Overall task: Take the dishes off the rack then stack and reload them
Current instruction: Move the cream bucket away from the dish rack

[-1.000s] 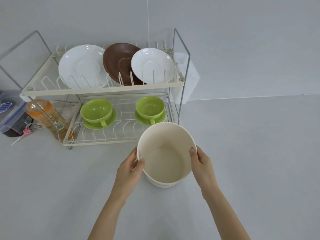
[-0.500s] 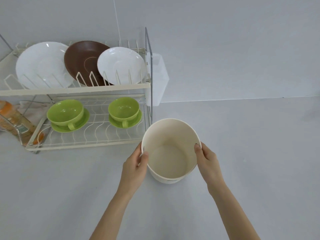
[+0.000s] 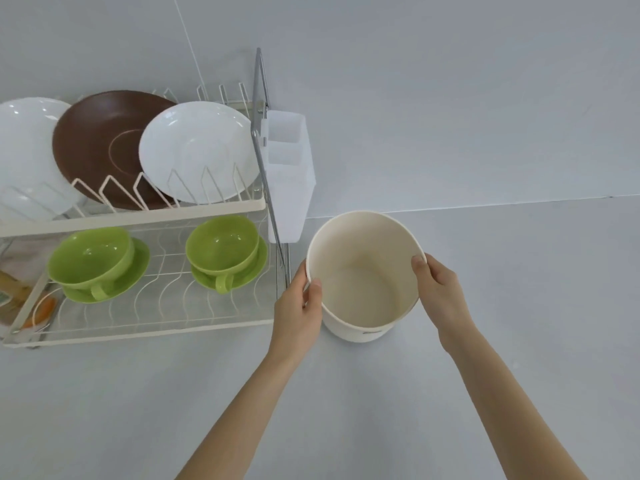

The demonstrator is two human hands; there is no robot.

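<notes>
My left hand [image 3: 298, 311] and right hand [image 3: 439, 293] pinch the tub [image 3: 363, 275] by opposite rim edges, thumbs inside. It looks like light, stiff, smooth plastic, so the rim suits lifting.

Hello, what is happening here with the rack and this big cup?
A person holds a cream tub by its rim with both hands, the left hand and the right hand, on the table beside the dish rack. The rack is still loaded: three plates stand on top, and two green cups on saucers sit below.
</notes>
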